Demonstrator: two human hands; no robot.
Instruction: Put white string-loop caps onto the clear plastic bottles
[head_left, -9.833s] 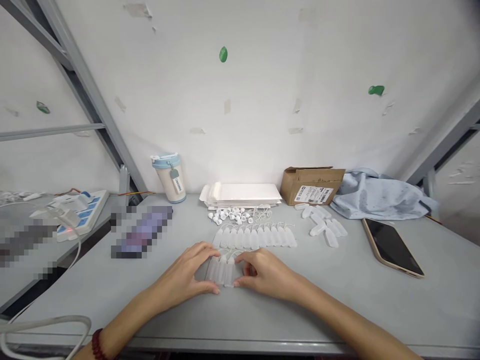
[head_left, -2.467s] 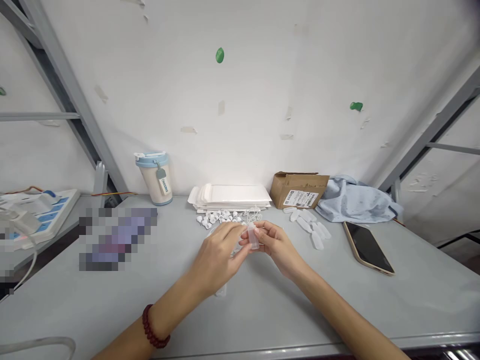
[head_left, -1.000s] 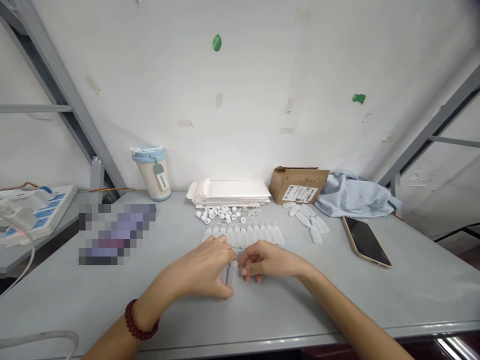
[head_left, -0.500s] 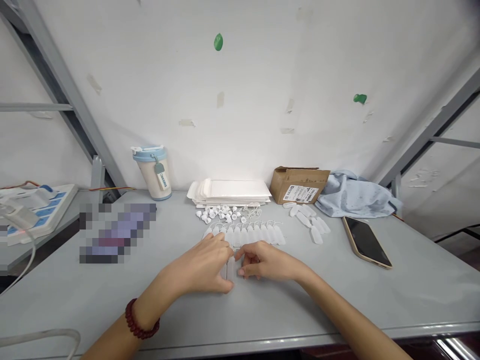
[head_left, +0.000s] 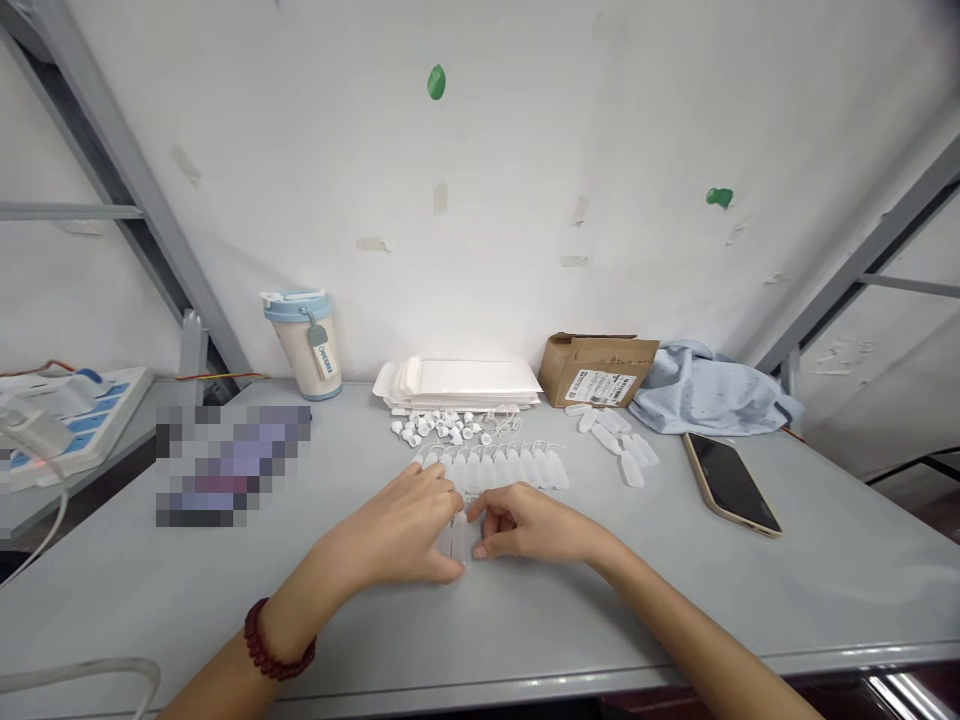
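My left hand (head_left: 409, 525) rests palm down on the table, its thumb spread from bent fingers around slim translucent plastic pieces (head_left: 459, 538). Its palm hides part of them. Facing it from the right is my right hand (head_left: 529, 522), thumb and index finger apart and the other fingers curled, close beside the same pieces. Whether its fingertips touch them I cannot tell. Just beyond both hands lies a row of similar translucent pieces with thin loops (head_left: 514, 468), its left end partly covered by my left hand.
Behind the row are small white caps (head_left: 442, 427), thin cords (head_left: 508, 422) and stacked white packets (head_left: 476, 378). Loose translucent pieces (head_left: 631, 468) lie by a cardboard box (head_left: 592, 372), blue cloth (head_left: 701, 390) and phone (head_left: 731, 484). A tumbler (head_left: 306, 345) stands left, near a power strip (head_left: 97, 425).
Both hands stay in nearly the same place around the pieces, with only slight finger shifts. The whole view has moved very slightly.
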